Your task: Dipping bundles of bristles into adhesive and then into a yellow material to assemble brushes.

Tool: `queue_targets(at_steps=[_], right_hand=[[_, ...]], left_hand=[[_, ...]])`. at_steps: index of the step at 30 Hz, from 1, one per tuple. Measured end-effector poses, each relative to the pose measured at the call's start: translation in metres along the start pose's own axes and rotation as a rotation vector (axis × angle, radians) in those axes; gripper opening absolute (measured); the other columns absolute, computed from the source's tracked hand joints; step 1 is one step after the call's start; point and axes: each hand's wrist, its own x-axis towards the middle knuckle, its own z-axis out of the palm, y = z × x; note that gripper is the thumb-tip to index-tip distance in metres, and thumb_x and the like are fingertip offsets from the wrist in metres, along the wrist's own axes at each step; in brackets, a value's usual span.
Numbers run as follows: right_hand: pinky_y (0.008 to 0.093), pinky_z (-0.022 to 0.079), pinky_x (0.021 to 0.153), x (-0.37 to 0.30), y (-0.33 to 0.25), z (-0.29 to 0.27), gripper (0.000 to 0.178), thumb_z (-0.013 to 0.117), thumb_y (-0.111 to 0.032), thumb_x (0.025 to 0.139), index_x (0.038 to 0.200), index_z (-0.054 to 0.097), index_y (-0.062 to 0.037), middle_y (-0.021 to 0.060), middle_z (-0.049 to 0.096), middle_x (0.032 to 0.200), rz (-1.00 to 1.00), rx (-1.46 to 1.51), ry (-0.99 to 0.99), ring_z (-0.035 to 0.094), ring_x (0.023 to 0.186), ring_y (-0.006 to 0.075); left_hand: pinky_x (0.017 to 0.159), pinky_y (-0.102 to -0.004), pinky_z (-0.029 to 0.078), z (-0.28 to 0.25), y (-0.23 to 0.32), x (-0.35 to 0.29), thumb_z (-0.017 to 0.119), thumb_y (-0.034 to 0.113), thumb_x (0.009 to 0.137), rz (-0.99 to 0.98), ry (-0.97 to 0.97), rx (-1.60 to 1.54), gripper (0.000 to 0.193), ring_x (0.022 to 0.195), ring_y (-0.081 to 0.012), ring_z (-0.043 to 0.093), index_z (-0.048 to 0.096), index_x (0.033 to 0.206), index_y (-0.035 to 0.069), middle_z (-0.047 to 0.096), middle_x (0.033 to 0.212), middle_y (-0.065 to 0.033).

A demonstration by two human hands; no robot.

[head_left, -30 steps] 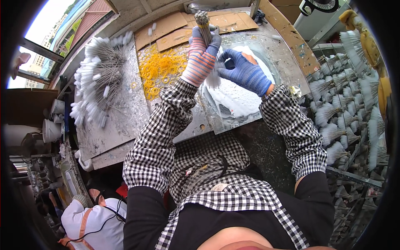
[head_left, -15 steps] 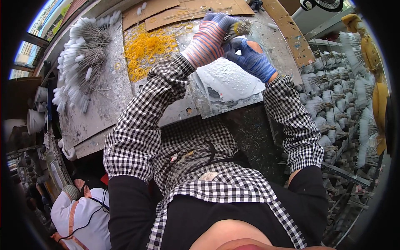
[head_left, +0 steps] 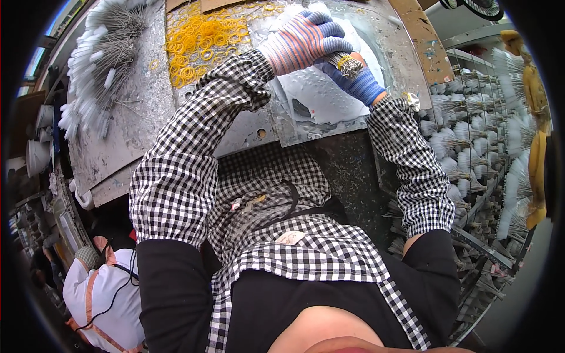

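Note:
Between my hands is a bundle of thin wire-stemmed brushes (head_left: 346, 63), its looped wire ends gathered by a yellow rubber band and facing down toward me. My left hand (head_left: 307, 42), in a striped blue-and-orange knit glove, is curled over the bundle from the left. In a blue knit glove with a bare thumb, my right hand (head_left: 355, 82) grips it from the right, near the wire ends. White bristles show just beyond my left hand. Underneath lies a lumpy white paste layer (head_left: 321, 100) on a flat plate.
Many yellow rubber bands (head_left: 206, 35) lie spread on the table left of my hands. Loose white wire-stemmed brushes (head_left: 97, 70) are heaped at the far left. A rack of bundled brushes (head_left: 465, 135) stands at the right. Another person (head_left: 106, 294) is at the lower left.
The bundle has turned: its wire ends pointed up and right before, and now point down toward me. My left hand's fingers have come over it. The whole view has shifted slightly.

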Motion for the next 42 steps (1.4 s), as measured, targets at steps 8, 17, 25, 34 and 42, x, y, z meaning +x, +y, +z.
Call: queue_targets(at_steps=[8,17,25,34,42], right_hand=[[0.041,0.056,0.081,-0.004,0.002,0.003,0.031,0.068,-0.037,0.093,0.102,0.071,-0.0067,0.0155,0.073,0.091,-0.028,-0.029,0.015,0.071,0.085,0.0323],[0.0365,0.057,0.082,-0.015,-0.016,0.001,0.029,0.068,-0.03,0.094,0.113,0.069,-0.0094,0.0101,0.074,0.1,0.047,0.186,0.064,0.072,0.09,0.0238],[0.0389,0.048,0.096,-0.02,-0.026,-0.012,0.03,0.062,-0.026,0.098,0.119,0.065,-0.0056,0.0131,0.067,0.117,0.01,0.144,0.02,0.06,0.111,0.0297],[0.0394,0.052,0.095,-0.019,-0.002,0.01,0.034,0.061,-0.034,0.097,0.119,0.067,-0.0095,0.0106,0.069,0.119,-0.176,-0.18,0.099,0.065,0.11,0.0274],[0.0356,0.048,0.1,-0.024,0.024,0.021,0.032,0.052,-0.019,0.103,0.133,0.056,-0.008,0.013,0.059,0.132,-0.159,-0.2,0.005,0.057,0.118,0.0244]], left_hand=[[0.097,-0.0425,0.049,0.0,0.002,0.004,0.077,0.023,0.075,-0.015,-0.039,-0.016,0.045,0.111,-0.0278,0.059,0.064,0.117,0.023,0.064,0.114,-0.0019],[0.096,-0.0416,0.051,0.005,0.002,0.008,0.075,0.022,0.077,0.016,-0.056,-0.038,0.046,0.112,-0.0282,0.059,0.062,0.12,0.023,0.064,0.115,-0.0018],[0.096,-0.0417,0.051,0.004,0.002,0.022,0.076,0.022,0.076,-0.019,-0.097,-0.012,0.049,0.112,-0.0279,0.059,0.062,0.122,0.023,0.064,0.115,-0.0019],[0.095,-0.0414,0.053,0.01,0.019,0.02,0.068,0.021,0.085,0.029,-0.2,0.063,0.041,0.116,-0.029,0.059,0.06,0.125,0.024,0.061,0.117,-0.0026],[0.094,-0.0401,0.053,0.016,0.015,0.023,0.068,0.022,0.087,0.044,-0.165,0.004,0.039,0.115,-0.0281,0.059,0.059,0.124,0.024,0.061,0.116,-0.0033]])
